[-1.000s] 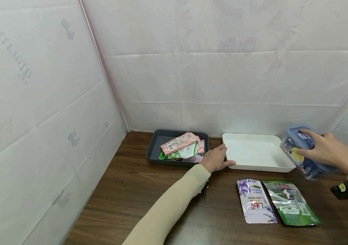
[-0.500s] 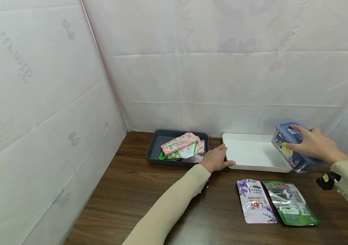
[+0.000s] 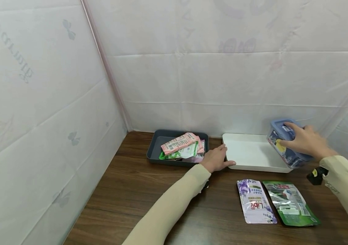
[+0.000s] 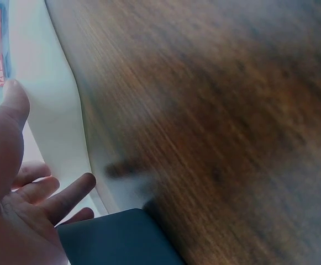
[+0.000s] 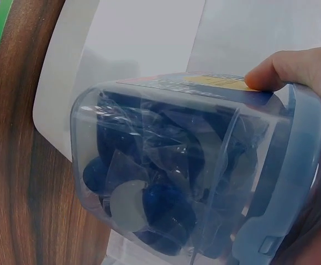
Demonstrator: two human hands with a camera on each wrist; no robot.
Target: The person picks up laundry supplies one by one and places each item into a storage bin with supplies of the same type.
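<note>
My right hand (image 3: 305, 140) grips a clear plastic tub with a blue lid (image 3: 296, 160), thumb and fingers at its lid end. The tub is tilted over the right end of a white tray (image 3: 250, 149). Through its wall, the right wrist view shows blue and white detergent pods (image 5: 168, 204). At the white tray's left end rests my left hand (image 3: 213, 160), with fingers along the rim and the thumb out at the near corner. Its thumb (image 4: 15, 102) overlaps the tray wall in the left wrist view.
Left of the white tray stands a dark grey tray (image 3: 154, 146) holding several pink, green and white packets (image 3: 180, 144). A purple Liby pouch (image 3: 256, 204) and a green pouch (image 3: 293, 204) lie in front on the wooden table (image 3: 115, 197). White sheeting (image 3: 207, 81) hangs behind.
My right hand has carried the tub leftward and slightly up, farther over the white tray's right end. The left hand and both pouches have stayed in place.
</note>
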